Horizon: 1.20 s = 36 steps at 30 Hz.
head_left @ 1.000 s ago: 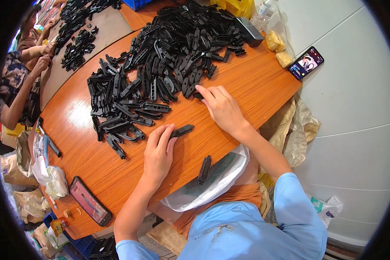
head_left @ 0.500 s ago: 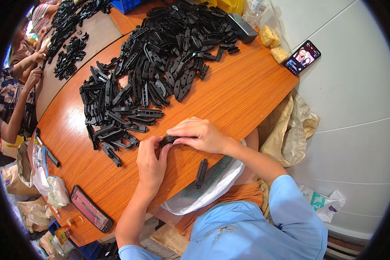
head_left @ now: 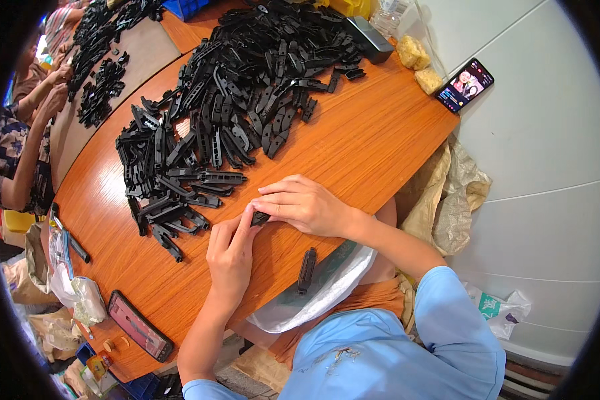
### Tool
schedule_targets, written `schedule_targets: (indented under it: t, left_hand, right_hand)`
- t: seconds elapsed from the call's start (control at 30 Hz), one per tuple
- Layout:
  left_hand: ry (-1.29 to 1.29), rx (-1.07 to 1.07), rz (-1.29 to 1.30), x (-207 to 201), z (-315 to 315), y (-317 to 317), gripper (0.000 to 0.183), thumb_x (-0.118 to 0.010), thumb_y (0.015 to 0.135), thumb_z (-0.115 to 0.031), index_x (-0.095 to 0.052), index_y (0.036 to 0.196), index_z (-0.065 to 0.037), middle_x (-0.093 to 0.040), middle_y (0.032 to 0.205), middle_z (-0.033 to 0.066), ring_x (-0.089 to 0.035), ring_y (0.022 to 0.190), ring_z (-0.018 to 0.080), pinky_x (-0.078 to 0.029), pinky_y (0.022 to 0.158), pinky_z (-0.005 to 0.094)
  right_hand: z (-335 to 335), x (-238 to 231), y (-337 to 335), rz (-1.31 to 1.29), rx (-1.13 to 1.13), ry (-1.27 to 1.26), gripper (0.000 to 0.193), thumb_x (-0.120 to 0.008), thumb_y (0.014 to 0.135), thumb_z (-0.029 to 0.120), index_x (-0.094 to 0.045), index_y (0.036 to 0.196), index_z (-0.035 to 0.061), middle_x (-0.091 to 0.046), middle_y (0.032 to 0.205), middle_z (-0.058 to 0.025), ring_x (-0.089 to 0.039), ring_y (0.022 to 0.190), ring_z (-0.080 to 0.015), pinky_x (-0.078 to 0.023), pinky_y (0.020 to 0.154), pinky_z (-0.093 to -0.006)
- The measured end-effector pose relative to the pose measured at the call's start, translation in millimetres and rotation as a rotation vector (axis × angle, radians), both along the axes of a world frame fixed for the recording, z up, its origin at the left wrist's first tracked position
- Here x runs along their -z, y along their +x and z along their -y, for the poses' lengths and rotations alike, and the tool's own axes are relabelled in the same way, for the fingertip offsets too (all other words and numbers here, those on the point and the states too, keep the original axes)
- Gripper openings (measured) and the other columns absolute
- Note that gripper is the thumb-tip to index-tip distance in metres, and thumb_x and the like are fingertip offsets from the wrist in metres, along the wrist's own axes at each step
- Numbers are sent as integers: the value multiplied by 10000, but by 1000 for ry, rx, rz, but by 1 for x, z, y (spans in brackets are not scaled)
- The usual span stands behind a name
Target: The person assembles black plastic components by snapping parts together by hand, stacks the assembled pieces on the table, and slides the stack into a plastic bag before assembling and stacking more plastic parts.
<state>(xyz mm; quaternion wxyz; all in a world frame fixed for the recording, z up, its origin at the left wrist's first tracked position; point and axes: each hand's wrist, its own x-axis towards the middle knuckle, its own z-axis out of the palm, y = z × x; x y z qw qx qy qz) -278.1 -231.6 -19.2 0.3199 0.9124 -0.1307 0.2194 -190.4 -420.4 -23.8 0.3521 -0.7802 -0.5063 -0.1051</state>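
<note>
The wood-grained tabletop [head_left: 353, 143] carries a broad heap [head_left: 247, 100] of black plastic pieces, some long and slotted, others shorter and smoother. To the right of the heap, past the tabletop's edge, sits a crumpled tan sack [head_left: 450, 200]; its contents do not show. On the person's side of the heap, a white bag [head_left: 313, 315] spreads over the lap; what it holds, if anything, cannot be made out. At the far left of the heap is a blue crate [head_left: 183, 8], cut off by the frame, its inside out of sight. Left of the heap and nearer the person, a clear plastic bag [head_left: 88, 300] has something pale in it.

The left hand [head_left: 230, 250] and right hand [head_left: 307, 207] meet on the near side of the heap, apart from it. The left is pinched almost closed, thumb and fingertips on one black part [head_left: 260, 218]; the right has its fingers together, curled over that part's other end. The step in hand looks like two-handed work on this one part; whether it is being pressed, turned or checked cannot be told. Further handling would seem to call for small, steady fingertip movements.
</note>
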Motion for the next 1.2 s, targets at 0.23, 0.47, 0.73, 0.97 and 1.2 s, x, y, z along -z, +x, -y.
schedule_targets:
  t: [0.23,0.47,0.73,0.97,1.2]
  left_hand:
    - [269,-41,47,-5,8,-4,432,-692,776,-5,-595,1193,50,-623,1010,134,-580,847,264,-502,740,350]
    - [230,-39,5,-1,9,-6,429,-709,785,-52,-600,1188,48,-617,1068,142,-582,883,285,-497,764,351]
    - [13,37,149,-9,1,-4,212,-618,817,-21,-617,1022,34,-574,879,154,-547,785,300,-438,701,380]
    - [-16,199,241,-8,-2,-5,114,-705,740,-54,-608,796,-32,-510,669,63,-459,577,229,-355,530,345]
    - [-76,73,215,-11,-1,-2,131,-688,747,-6,-602,846,-19,-516,695,83,-475,607,246,-363,545,349]
  right_hand:
    - [0,-3,-3,13,60,-25,309,-653,817,149,-661,1122,100,-668,1104,-46,-600,1102,-212,-462,920,-380]
    - [3,2,0,26,30,-42,309,-639,836,165,-660,1139,110,-658,1128,-35,-586,1125,-207,-451,938,-381]
    - [21,-21,6,-255,-215,-88,190,-664,854,144,-706,1023,67,-655,1146,-44,-533,1208,-238,-396,998,-409]
    - [-46,-28,15,-350,126,34,220,-741,781,114,-673,975,36,-601,992,-97,-592,957,-264,-496,815,-332]
    - [-60,-14,22,7,145,4,206,-732,732,96,-648,912,38,-566,999,-73,-573,876,-254,-482,742,-369]
